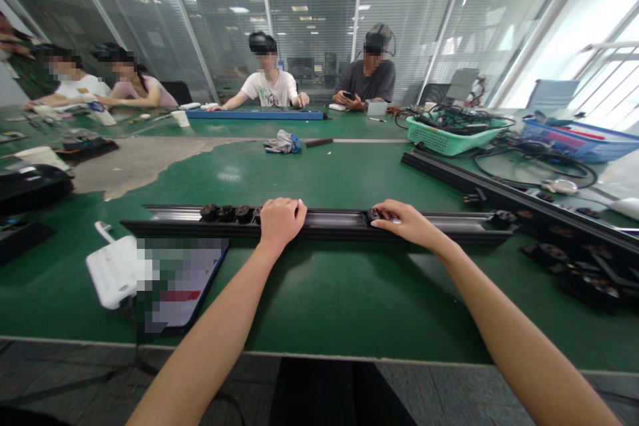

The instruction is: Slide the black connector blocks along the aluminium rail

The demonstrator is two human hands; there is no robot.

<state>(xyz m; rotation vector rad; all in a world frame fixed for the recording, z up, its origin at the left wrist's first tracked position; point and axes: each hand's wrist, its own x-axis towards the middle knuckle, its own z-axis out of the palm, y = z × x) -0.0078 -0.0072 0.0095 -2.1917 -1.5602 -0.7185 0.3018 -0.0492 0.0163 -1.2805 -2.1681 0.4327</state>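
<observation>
A long black metal channel (pixel 329 233) lies across the table in front of me, its shiny inner groove facing up. My left hand (pixel 280 221) is closed over the channel left of its middle, fingers wrapped on the far side. Several round black modules (pixel 226 213) sit in the groove just left of that hand, the nearest partly hidden by it. Farther right, my right hand (pixel 403 221) pinches another small black module (pixel 373 215) in the groove between thumb and fingers. One more module (pixel 502 218) rests at the channel's right end.
Left of my arms lie a white device (pixel 112 273) and a phone (pixel 192 286). A second black rail (pixel 479 183), loose black parts (pixel 592 279) and a green basket (pixel 439 136) of cables are on the right. Gloves (pixel 283 142) lie beyond; several people sit across the table.
</observation>
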